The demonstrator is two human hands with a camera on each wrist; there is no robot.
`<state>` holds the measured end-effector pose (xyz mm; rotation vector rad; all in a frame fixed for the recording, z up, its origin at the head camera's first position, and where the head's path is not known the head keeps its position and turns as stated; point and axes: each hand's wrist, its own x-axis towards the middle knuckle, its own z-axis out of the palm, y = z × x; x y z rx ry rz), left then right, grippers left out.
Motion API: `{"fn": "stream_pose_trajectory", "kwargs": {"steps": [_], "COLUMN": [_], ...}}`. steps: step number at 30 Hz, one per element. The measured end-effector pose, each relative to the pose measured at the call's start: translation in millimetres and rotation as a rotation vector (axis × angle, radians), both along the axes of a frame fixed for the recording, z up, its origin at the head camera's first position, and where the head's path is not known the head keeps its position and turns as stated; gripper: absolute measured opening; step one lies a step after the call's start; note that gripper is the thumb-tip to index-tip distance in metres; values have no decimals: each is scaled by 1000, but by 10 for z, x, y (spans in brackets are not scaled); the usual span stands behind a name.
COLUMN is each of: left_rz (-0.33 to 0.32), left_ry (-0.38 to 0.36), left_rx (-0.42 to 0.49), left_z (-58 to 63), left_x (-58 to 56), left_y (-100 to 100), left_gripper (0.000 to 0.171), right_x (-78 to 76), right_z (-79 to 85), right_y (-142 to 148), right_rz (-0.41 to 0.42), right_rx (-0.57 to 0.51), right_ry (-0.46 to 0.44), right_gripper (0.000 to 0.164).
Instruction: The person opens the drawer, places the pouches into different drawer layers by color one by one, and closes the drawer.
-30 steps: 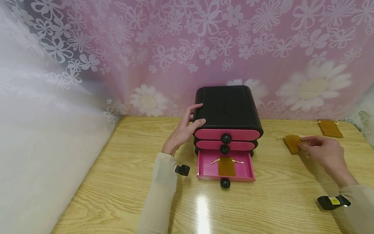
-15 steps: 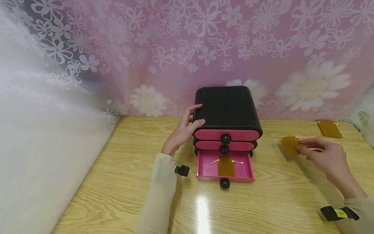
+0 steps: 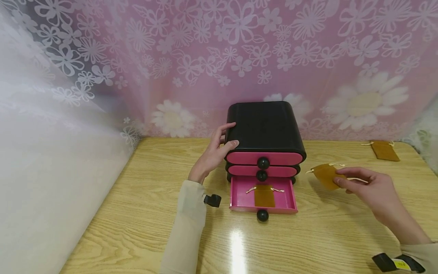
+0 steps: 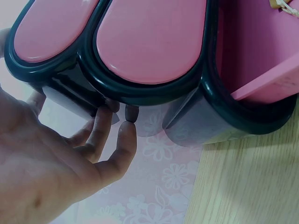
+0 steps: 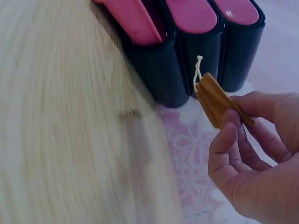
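A black drawer unit [image 3: 265,125] with pink drawer fronts stands on the table, its bottom drawer [image 3: 239,194] pulled out. Inside that drawer lies a brown drawstring pouch [image 3: 264,196] with pale cords. My left hand [image 3: 211,155] rests against the unit's left side, thumb and a fingertip on the top edge. In the left wrist view, more fingers [image 4: 119,151] touch the side below. To the right of the unit, my right hand [image 3: 374,190] pinches a second brown pouch [image 3: 325,177] by one end between thumb and fingers. This pouch [image 5: 212,100] is raised above the tabletop in the right wrist view.
A third brown pouch [image 3: 384,150] lies at the table's back right. The wooden table [image 3: 143,213] reaches back to a pink flowered curtain [image 3: 191,76], with a whitish sheet [image 3: 51,171] along the left. Black round knobs [image 3: 262,215] stick out from the drawer fronts.
My right hand has lifted the second pouch off the table and moved it left and nearer, toward the drawer unit. The left hand stays in place on the unit.
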<state>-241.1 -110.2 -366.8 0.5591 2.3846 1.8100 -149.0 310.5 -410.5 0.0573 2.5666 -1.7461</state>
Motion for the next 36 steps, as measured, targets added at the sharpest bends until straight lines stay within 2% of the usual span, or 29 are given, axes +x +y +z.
{"fn": "stream_pose_trajectory", "kwargs": {"steps": [3,11,18,22,29,36], "left_rz": [-3,-2,0,-1,-1,-2], "left_ry": [-1,-1,-1,-2,0,5], "left_rx": [1,2,2,7,-2,-5], "left_z": [0,-6,-1,6,8,9], "left_x": [3,6,9,15,15,14], "left_y": [-3,-4,-1,-1,-1,-1], "left_gripper": [55,55,55,55,56,56], "right_x": [26,80,110,134,167,185], "right_z": [-13,-32,-5,3,-21,-40], "right_y": [-47,-169,-242,-287,-418,-586], "right_rz": [33,45,63,104,206,240], "right_rx": [-86,-192,-136,-109,-159,-144], "right_ry": [1,21,19,12,53,78], "right_gripper": [22,20,17,17,20,20]}}
